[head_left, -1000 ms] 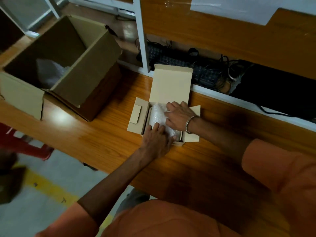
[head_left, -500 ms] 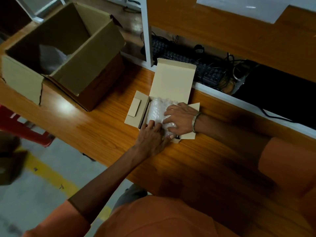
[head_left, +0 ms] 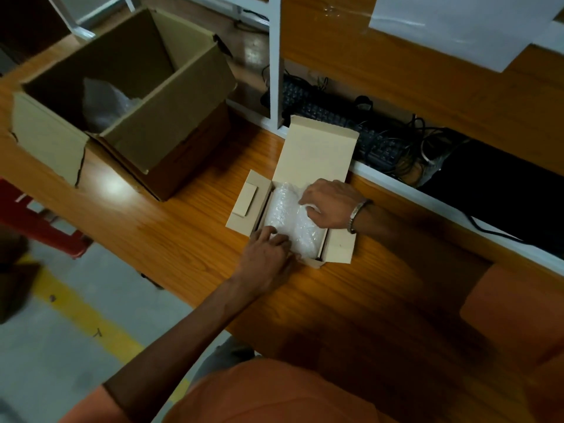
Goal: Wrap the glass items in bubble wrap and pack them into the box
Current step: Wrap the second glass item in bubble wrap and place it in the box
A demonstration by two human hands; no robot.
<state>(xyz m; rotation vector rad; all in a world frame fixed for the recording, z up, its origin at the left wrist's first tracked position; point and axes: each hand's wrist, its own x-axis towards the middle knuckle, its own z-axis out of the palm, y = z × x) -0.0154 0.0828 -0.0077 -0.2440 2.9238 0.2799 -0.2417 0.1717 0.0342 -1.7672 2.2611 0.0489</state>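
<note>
A small box (head_left: 317,154) stands open on the counter (head_left: 189,239), its lid tipped up toward the shelf and its side flaps folded out. Inside lies the bubble-wrapped bundle (head_left: 287,218), filling most of the cavity; its long axis runs from the lid end down toward the person's body, in line with the box. What glass is inside cannot be made out through the wrap.

The left hand (head_left: 268,257) comes in from the near end, its fingers laid fairly flat on the near left part of the bundle, pressing, not clasping. The right hand (head_left: 331,204) sits at the far right part, fingers bent down onto the wrap; whether they pinch a fold or only press is not clear.

Both hands are on the bundle, one at each end of its length, so seating it likely calls for an even push straight down.

A large carton (head_left: 128,87) stands well apart on the left, some wrap lying in its bottom.
</note>
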